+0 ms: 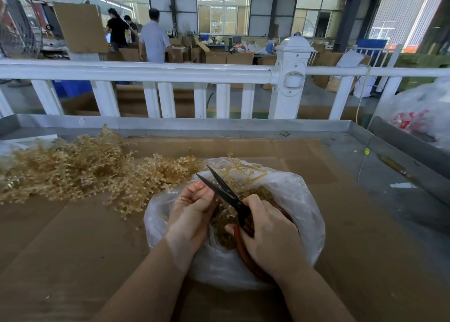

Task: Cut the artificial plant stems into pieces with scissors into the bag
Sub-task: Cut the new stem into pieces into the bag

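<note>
A clear plastic bag (pixel 302 200) lies open on the cardboard in front of me, holding several cut golden pieces (pixel 225 234). My right hand (pixel 270 236) grips the red handles of black-bladed scissors (pixel 220 190), whose blades are parted and point up and to the left over the bag. My left hand (pixel 192 209) has its fingers curled beside the lower blade; what it pinches is hidden. A golden stem (pixel 243 169) arches over the bag's far rim. A big pile of golden artificial plant stems (pixel 73 168) lies to the left.
Cardboard sheets (pixel 353 224) cover a metal tray table with raised edges (pixel 194 123). A white fence (pixel 170 73) runs behind it. A plastic bag with red contents (pixel 418 117) sits at the far right. Three people stand among boxes in the background.
</note>
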The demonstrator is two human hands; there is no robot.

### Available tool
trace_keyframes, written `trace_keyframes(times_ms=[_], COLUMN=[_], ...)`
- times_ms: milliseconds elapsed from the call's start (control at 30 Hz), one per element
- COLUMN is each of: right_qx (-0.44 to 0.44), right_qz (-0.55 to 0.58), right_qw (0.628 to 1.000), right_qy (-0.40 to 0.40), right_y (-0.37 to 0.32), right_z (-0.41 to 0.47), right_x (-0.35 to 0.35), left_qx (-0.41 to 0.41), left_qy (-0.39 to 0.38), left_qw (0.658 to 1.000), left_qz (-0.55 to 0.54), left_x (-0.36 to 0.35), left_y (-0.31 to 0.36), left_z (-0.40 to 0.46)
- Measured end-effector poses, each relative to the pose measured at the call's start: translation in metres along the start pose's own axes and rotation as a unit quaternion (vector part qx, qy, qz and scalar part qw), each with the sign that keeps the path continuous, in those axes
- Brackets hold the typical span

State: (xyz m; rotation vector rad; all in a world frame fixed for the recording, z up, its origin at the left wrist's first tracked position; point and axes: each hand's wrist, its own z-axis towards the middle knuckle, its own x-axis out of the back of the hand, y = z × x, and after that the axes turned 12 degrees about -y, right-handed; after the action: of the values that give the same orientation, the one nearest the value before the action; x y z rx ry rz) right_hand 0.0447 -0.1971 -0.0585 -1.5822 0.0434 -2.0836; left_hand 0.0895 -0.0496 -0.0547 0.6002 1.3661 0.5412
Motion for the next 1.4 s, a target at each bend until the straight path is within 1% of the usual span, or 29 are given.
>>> trace_keyframes(times_ms=[367,933,1400], right_qx=[0.018,0.023,0.021], right_qz=[0.011,0.008,0.002], right_qw=[1.0,1.0,1.0], right_qy=[0.011,-0.007,0.02], right_y=[0.0003,0.0011,0.0018], right_z=[0.0009,0.0015,-0.0002], right_x=[0.0006,0.0008,-0.0003], left_qx=[0.023,0.004,-0.009], left_qy=[-0.005,0.01,0.027], left_qw=[1.0,0.999,0.999], left_qz=[0.009,0.032,0.033], left_x=[0.0015,0.0025,-0.0004], left_y=[0.0008,-0.0029,-0.0033], left_z=[-0.0016,0.0007,0.0002])
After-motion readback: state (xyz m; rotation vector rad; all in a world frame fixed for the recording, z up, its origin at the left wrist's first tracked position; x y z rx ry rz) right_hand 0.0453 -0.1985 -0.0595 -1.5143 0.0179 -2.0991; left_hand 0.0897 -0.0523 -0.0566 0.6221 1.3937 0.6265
